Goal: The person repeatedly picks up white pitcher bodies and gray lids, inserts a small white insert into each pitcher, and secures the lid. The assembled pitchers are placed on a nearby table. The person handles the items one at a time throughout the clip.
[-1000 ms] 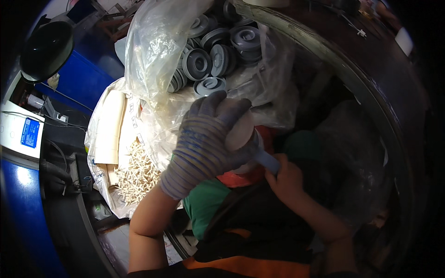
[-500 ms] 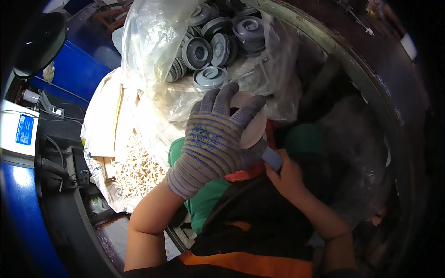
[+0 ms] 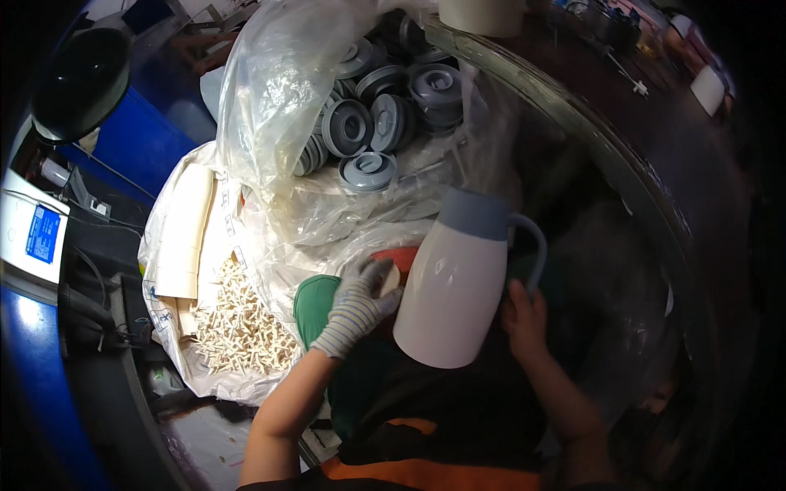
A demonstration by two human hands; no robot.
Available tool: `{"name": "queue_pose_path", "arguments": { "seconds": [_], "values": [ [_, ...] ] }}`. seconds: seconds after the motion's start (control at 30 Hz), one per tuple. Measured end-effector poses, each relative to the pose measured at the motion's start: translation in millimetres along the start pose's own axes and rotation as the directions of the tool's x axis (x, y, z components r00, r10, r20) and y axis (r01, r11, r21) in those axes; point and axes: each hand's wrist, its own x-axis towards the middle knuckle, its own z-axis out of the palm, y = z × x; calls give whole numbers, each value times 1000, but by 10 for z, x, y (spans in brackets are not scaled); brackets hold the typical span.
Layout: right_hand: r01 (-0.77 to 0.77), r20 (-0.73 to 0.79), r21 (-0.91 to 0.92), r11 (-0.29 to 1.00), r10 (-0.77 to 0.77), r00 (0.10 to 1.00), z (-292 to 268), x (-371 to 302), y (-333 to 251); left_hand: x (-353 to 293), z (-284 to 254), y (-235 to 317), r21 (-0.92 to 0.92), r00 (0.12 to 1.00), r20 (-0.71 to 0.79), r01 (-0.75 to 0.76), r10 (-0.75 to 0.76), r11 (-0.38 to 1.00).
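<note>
Taking the white jug (image 3: 450,286) in the middle as the landmark, and going left from the far edge: a small device with a blue screen (image 3: 42,233) sits well to the left of the jug, with dark cables running below it. Nearer the jug, still to its left, an open clear bag holds a heap of small pale plastic pegs (image 3: 241,323), with a stack of cream-coloured flat pieces (image 3: 184,233) beside them.

Just left of the jug is the left hand (image 3: 360,303), in a striped knit glove. Its fingers are curled narrow around a small round pale piece (image 3: 391,280), which lies just against the jug's lower left side; whether the piece touches the jug wall is hard to tell at this angle. Under the hand lie green and red-orange shapes (image 3: 315,303), probably cloth or plastic.

Above the jug, a big clear plastic bag (image 3: 278,98) holds many grey round lids (image 3: 368,131), piled loosely.

The jug itself is tilted, its grey-blue collar (image 3: 475,214) toward the top and its white base toward the person's lap. The grey handle (image 3: 532,245) arches off its right side.

Just right of the jug, the bare right hand (image 3: 524,315) is closed on the lower end of the handle, holding the jug up.
</note>
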Motion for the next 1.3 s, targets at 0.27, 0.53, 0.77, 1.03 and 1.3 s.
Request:
{"name": "queue_pose_path", "arguments": {
  "seconds": [0.27, 0.53, 0.77, 1.03, 1.3],
  "values": [
    [265, 410, -387, 883, -92, 907, 137, 80, -118, 245, -781, 578, -8, 962, 81, -261, 261, 965],
    [241, 552, -374, 896, 6, 834, 1093, 1119, -235, -287, -719, -727, -479, 971, -50, 181, -232, 859],
    [198, 371, -388, 900, -44, 928, 2134, 2689, -127, -1040, -926, -930, -443, 800, -256, 401, -542, 802],
    [-37, 316, -22, 999, 43, 948, 1553, 2489, -96, -1144, -1103, -1112, -380, 747, -384, 408, -543, 830],
    [476, 549, -781, 405, 82, 832, 360, 1637, 191, -1022, -1038, -1095, -309, 788, -410, 355, -460, 882]
  ]
}}
